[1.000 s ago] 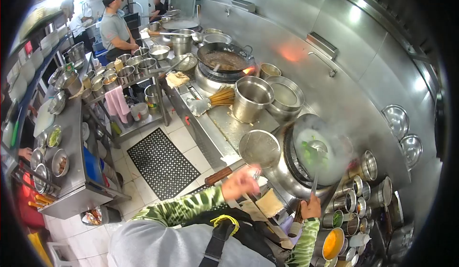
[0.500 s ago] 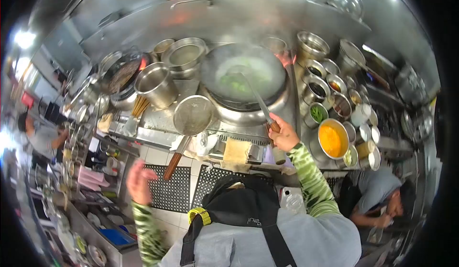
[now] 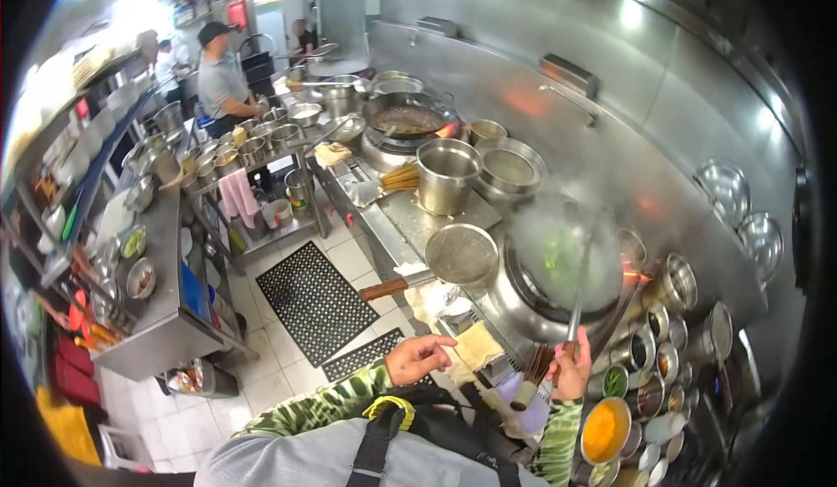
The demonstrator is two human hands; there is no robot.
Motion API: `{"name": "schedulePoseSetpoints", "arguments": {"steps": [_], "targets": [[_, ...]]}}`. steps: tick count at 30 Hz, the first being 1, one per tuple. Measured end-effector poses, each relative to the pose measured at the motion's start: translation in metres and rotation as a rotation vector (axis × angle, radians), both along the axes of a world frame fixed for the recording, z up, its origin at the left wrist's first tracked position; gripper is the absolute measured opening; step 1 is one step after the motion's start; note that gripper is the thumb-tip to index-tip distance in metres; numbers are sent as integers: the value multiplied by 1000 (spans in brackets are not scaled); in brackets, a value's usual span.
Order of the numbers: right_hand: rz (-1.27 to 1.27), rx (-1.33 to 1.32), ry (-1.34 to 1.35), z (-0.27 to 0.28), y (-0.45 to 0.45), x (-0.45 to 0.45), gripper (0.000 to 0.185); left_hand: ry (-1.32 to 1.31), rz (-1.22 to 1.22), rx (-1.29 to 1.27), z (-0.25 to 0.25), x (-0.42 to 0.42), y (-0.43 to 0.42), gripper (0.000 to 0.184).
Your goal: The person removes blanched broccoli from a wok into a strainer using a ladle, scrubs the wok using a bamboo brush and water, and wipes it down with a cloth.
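My right hand (image 3: pixel 571 367) is closed round the wooden handle end of a metal ladle (image 3: pixel 582 286), whose shaft reaches over the steaming wok (image 3: pixel 514 299). Green vegetables (image 3: pixel 558 256) show through the steam inside the wok; the ladle's bowl is hidden by steam. My left hand (image 3: pixel 420 358) is held in the air, empty, fingers apart, beside a folded yellowish cloth (image 3: pixel 479 346). A round strainer (image 3: pixel 462 254) rests left of the wok, its wooden handle (image 3: pixel 384 289) pointing left. Below the wok a bamboo brush (image 3: pixel 538 365) stands near my right hand.
Pots and an orange-filled container (image 3: pixel 605 431) stand at the right. A tall steel pot (image 3: pixel 448 176) and a second wok (image 3: pixel 406 114) are further left. A person in a cap (image 3: pixel 220 81) stands behind the pot-laden shelf. Black mats (image 3: pixel 316 302) lie on the floor.
The view has swung right and back left. My left hand has moved nearer the cloth. The ladle's shaft now points further up across the wok, and its bowl has disappeared into steam.
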State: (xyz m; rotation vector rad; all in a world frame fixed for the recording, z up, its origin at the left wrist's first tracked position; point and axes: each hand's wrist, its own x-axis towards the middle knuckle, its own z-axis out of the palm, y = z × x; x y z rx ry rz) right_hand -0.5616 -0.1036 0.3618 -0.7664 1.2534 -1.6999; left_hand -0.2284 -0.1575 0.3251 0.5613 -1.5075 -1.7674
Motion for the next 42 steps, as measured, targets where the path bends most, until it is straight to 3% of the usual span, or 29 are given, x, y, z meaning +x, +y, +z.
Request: {"name": "schedulePoseSetpoints", "arguments": {"steps": [4, 6, 8, 10, 11, 12, 13, 14, 17, 18, 19, 22, 25, 29, 34, 37, 38, 39, 40, 42], "targets": [[-6, 9, 38, 17, -12, -2, 74, -49, 81, 83, -6, 22, 15, 41], [-35, 49, 261, -4, -32, -32, 71, -23, 191, -7, 12, 42, -2, 63], [-62, 120, 259, -8, -48, -40, 70, -55, 388, -233, 99, 66, -34, 77], [-103, 137, 225, -7, -64, -37, 71, 70, 644, -470, 176, 97, -74, 69], [-102, 149, 196, -2, -68, -37, 73, 379, 525, -500, 198, 116, -95, 62], [-105, 153, 211, 4, -72, -35, 74, 496, 527, -482, 222, 130, -102, 68], [-119, 174, 210, 6, -75, -35, 74, 507, 500, -519, 242, 127, -96, 60], [-145, 184, 204, 10, -79, -37, 75, 422, 426, -551, 244, 125, -94, 65], [-164, 202, 239, 20, -71, -47, 75, -68, 329, -514, 175, 114, -76, 65], [-172, 191, 249, 19, -67, -51, 75, -119, 169, -227, 150, 114, -61, 51], [-200, 192, 254, 12, -67, -58, 74, -277, 106, -143, 101, 120, -54, 48], [-303, 246, 413, 6, -61, -63, 72, -256, 144, 87, 8, 117, -25, 43], [-364, 302, 461, -35, -70, -51, 72, -94, 286, 201, -27, 106, -21, 42], [-193, 347, 204, -29, -73, -5, 73, -163, 144, 107, -9, 98, -37, 40], [-93, 299, 210, -11, -42, 23, 73, -167, 160, 49, 1, 108, -55, 38], [70, 200, 21, -3, -27, 21, 71, 230, 96, 391, -48, 104, -53, 39], [39, 301, 48, -2, -35, 17, 71, -247, 72, 99, -10, 96, -46, 36], [33, 255, 231, -36, -41, -8, 69, -124, 82, 125, -32, 91, -37, 36], [-67, 324, 389, -39, -44, -3, 64, -132, 36, -9, -52, 88, -36, 37], [-107, 268, 562, -43, -31, -4, 62, -90, -44, 12, -53, 70, -28, 37]]}}
